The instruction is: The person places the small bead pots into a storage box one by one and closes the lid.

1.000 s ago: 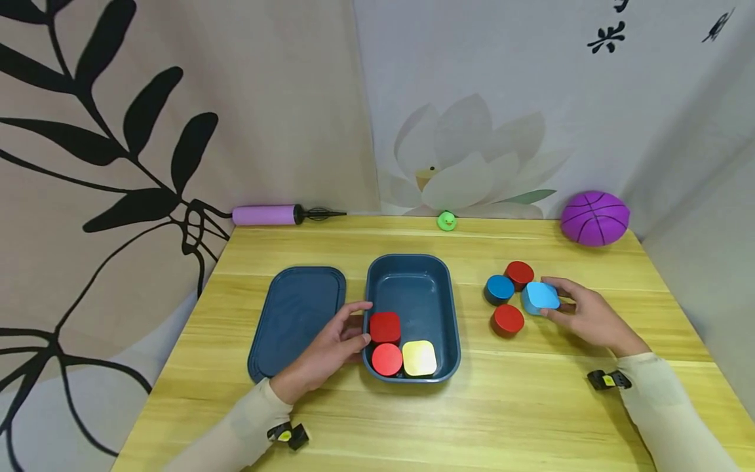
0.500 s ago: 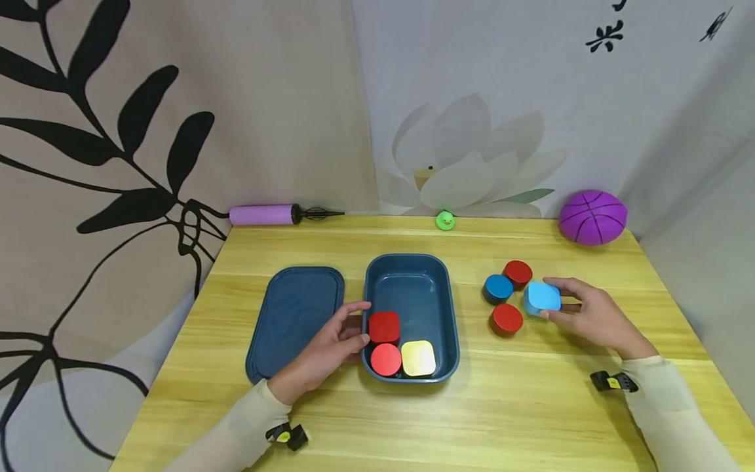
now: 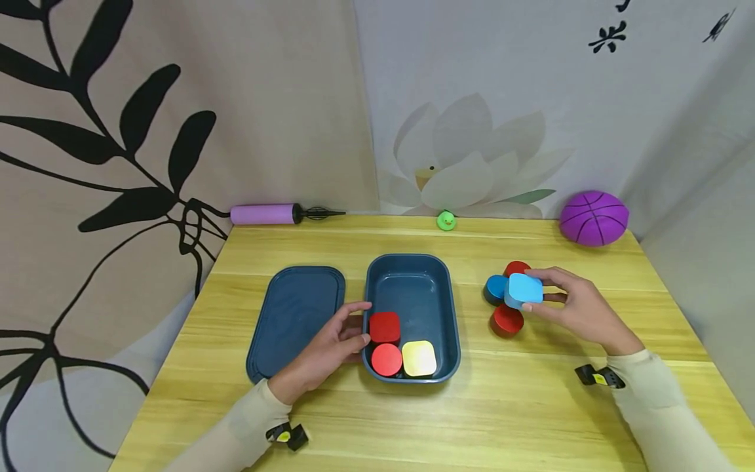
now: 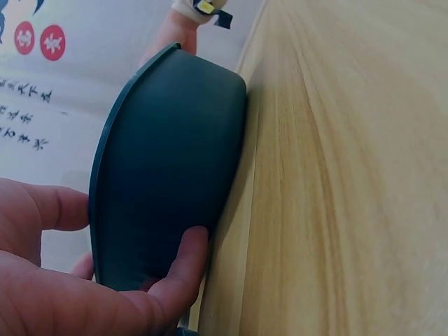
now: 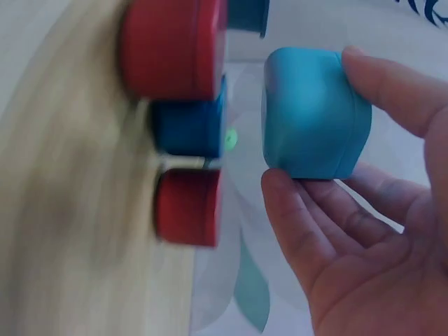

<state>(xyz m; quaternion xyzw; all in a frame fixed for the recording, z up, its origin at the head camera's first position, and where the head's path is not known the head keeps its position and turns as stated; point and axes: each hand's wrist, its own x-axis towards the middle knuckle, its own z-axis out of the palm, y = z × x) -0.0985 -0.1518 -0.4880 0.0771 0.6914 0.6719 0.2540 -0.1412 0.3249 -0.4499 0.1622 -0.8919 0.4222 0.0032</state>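
My right hand (image 3: 584, 308) holds a small light blue rounded-square box (image 3: 523, 290) between thumb and fingertips. In the right wrist view, the light blue box (image 5: 315, 115) hangs clear of the table. Below and beside it stand a dark blue round box (image 3: 495, 290) and two red round boxes (image 3: 506, 321), the far one partly covered. My left hand (image 3: 324, 347) touches the left side of a dark blue tray (image 3: 454, 328), fingertips at its rim and outer wall. Inside that tray lie a red square box (image 3: 385, 326), a red round box (image 3: 387, 360) and a yellow square box (image 3: 419, 358).
A dark blue lid (image 3: 297, 314) lies flat left of the tray. Along the table's back edge are a purple hand pump (image 3: 265, 214), a small green duck (image 3: 446, 221) and a purple ball (image 3: 594, 218). Printed curtains hang behind.
My right hand has lifted the light blue box from the table and moved it left, over the dark blue round box's edge. The left hand and tray stay as they were.
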